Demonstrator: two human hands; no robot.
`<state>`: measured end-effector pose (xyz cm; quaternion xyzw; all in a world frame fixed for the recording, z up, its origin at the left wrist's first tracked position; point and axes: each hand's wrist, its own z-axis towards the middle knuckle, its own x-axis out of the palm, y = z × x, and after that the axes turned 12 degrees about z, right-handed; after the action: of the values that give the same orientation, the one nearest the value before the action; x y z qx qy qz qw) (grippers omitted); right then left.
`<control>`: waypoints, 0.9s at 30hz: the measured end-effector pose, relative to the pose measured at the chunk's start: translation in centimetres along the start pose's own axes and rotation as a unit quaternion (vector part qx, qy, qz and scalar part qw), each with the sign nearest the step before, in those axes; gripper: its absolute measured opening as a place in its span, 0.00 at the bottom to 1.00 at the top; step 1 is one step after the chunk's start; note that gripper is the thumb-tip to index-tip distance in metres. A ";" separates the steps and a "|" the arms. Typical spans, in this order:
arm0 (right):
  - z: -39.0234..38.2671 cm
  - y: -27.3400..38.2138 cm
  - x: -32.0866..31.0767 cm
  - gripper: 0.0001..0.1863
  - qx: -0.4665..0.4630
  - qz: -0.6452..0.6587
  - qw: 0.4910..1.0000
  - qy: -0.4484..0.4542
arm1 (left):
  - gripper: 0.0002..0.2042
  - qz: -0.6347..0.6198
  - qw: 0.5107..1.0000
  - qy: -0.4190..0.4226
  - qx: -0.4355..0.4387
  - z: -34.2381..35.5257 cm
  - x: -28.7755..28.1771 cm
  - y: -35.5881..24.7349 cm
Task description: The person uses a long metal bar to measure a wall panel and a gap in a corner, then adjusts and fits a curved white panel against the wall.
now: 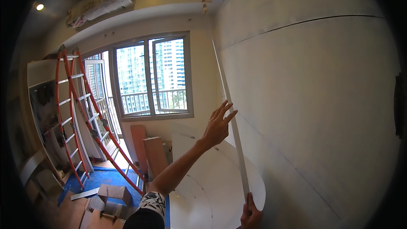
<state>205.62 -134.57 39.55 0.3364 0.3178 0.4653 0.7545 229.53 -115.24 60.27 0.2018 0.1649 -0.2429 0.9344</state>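
A long, narrow, pale strip [238,149] stands nearly upright along the wall, leaning slightly, its upper end thinning out toward the ceiling corner. My left hand [217,126] reaches up to its middle with fingers stretched out and apart, the fingertips resting at the strip's edge. Lower down, my right hand [251,215] is closed round the bottom end, thumb pointing up along it. The grey wall panel [313,101] beside the strip carries a dark seam near the top and a faint slanting line below. Behind the strip stands a large white sheet [195,191] with a rounded edge.
On the left a red folding ladder [95,118] stands on blue floor covering [108,176]. Reddish boards [154,154] lean below the window [152,74]. A cardboard box [114,193] sits on the floor. A wrapped air-conditioner unit [101,3] hangs high up.
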 end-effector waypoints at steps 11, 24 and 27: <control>20.5 12.7 0.9 0.25 -0.051 -0.012 0.998 0.034 | 0.30 0.184 0.982 -0.017 -0.044 17.0 1.6 8.1; 9.9 4.5 -0.9 0.25 -0.018 0.049 0.997 0.065 | 0.32 0.126 0.990 -0.016 -0.057 5.6 5.4 0.1; 15.2 8.5 0.2 0.26 0.001 0.072 0.992 0.108 | 0.31 0.103 0.988 0.011 -0.112 10.6 4.1 3.9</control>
<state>213.55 -134.70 55.02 0.3072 0.3730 0.5515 0.6800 237.21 -118.52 68.93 0.1142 0.1798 -0.1231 0.9693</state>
